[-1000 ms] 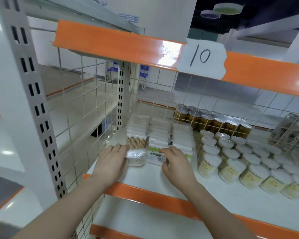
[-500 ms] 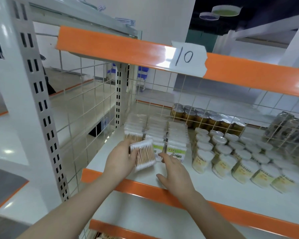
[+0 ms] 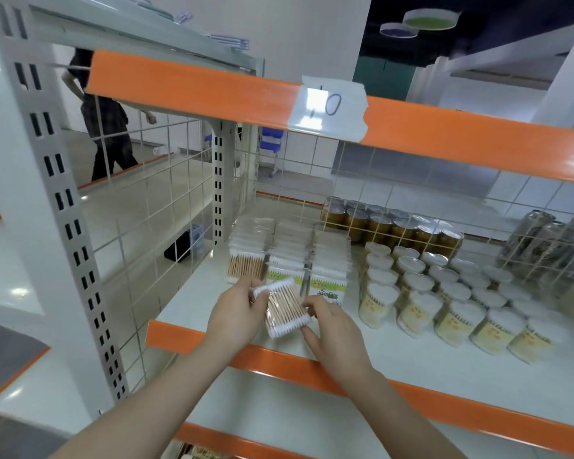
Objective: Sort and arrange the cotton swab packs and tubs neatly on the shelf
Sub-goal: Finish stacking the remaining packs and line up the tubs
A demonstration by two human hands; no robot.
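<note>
The loose swab pack (image 3: pixel 285 307) was held tilted in the air just above the front of the shelf (image 3: pixel 411 366), directly in front of the three rows of packs (image 3: pixel 290 256). It was judged to be light, a thin clear film round a block of wooden-stemmed swabs: stiff enough along the stems, soft at the cotton ends, and likely slippery where the film was smooth. The short cotton-tipped ends or the long edges were judged the sensible places to take hold, since a squeeze across the flat face could crease the wrapper.

To the left of the pack, the left hand (image 3: pixel 237 313) was seen grasping it, thumb curled over its upper left corner and fingers hidden behind. To the right of the pack, the right hand (image 3: pixel 333 329) was seen pinching its right edge with curled fingertips (image 3: pixel 309 306), the thumb low beneath the corner. Further right of the pack, the tubs (image 3: pixel 418 293) were stood in rows on the same shelf, well apart from both hands.
</note>
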